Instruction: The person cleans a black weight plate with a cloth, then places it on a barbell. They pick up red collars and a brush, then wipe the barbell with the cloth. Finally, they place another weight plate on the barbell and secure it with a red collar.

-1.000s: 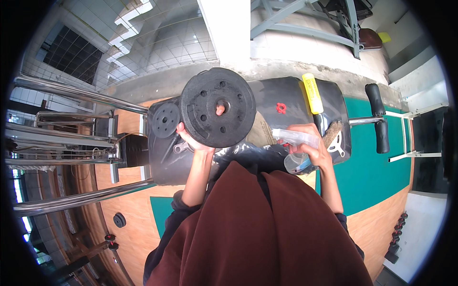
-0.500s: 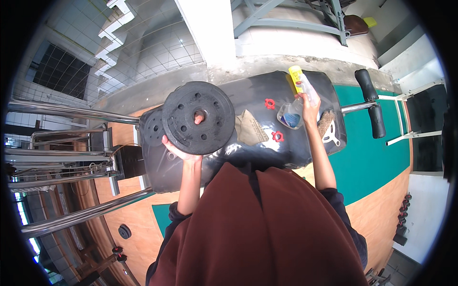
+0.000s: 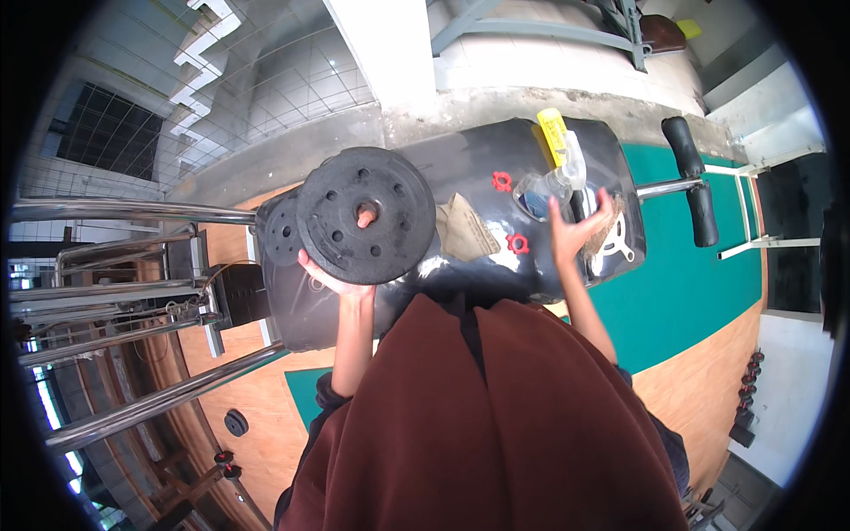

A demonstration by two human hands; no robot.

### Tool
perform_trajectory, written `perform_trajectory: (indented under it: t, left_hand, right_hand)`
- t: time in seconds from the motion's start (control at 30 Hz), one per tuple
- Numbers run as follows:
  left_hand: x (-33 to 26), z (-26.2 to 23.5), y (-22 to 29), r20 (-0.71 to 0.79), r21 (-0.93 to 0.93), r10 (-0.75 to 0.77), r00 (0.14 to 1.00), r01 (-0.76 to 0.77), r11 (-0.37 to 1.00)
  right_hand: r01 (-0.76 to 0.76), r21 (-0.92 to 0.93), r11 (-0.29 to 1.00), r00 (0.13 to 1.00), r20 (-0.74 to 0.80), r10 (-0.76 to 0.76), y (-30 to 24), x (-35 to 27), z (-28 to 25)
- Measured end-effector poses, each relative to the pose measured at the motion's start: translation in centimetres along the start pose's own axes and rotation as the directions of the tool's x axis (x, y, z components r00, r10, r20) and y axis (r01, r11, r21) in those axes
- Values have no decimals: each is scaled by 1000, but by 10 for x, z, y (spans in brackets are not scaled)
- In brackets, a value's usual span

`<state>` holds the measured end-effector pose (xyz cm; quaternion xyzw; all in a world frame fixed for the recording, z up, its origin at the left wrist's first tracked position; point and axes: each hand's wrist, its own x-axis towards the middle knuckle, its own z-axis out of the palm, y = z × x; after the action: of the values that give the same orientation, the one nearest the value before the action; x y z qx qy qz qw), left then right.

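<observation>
My left hand (image 3: 335,276) grips a round black weight plate (image 3: 390,243) from its near side and below; a fingertip shows through the centre hole. Partly behind it, a second black plate (image 3: 281,232) lies on the black padded bench (image 3: 478,150). My right hand (image 3: 580,230) is open with fingers spread, holding nothing. Just beyond it is a clear spray bottle (image 3: 537,196) with a white trigger head, beside a yellow bottle (image 3: 552,134). A bristle brush (image 3: 595,241) sits partly behind my right hand. Two red star-shaped collars (image 3: 502,181) and a beige cloth (image 3: 464,230) lie between my hands.
A white three-armed piece (image 3: 617,246) lies at the bench's right end. Padded black rollers (image 3: 695,181) stand beyond it over a green mat (image 3: 673,301). Chrome rails (image 3: 133,211) of a machine run along the left. A small plate (image 3: 235,422) rests on the wooden floor.
My right hand has let go of the spray bottle and drawn back toward me, its fingers spreading. My left hand keeps the plate in nearly the same place.
</observation>
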<state>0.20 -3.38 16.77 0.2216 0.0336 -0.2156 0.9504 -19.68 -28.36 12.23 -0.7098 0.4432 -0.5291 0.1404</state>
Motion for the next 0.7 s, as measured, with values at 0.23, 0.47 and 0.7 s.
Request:
perform_trajectory:
  t: [0.23, 0.47, 0.7]
  left_hand:
    - [-6, 1, 0, -49, 57, -26, 998, 29, 998]
    - [-3, -12, 8, 140, -63, -85, 987, 94, 994]
    - [-12, -8, 1, 119, 2, -228, 966, 230, 973]
  right_hand:
    - [445, 66, 893, 408, 873, -268, -39, -85, 59]
    - [-548, 472, 691, 633, 774, -26, -74, -26, 72]
    - [354, 800, 484, 523, 259, -812, -206, -18, 28]
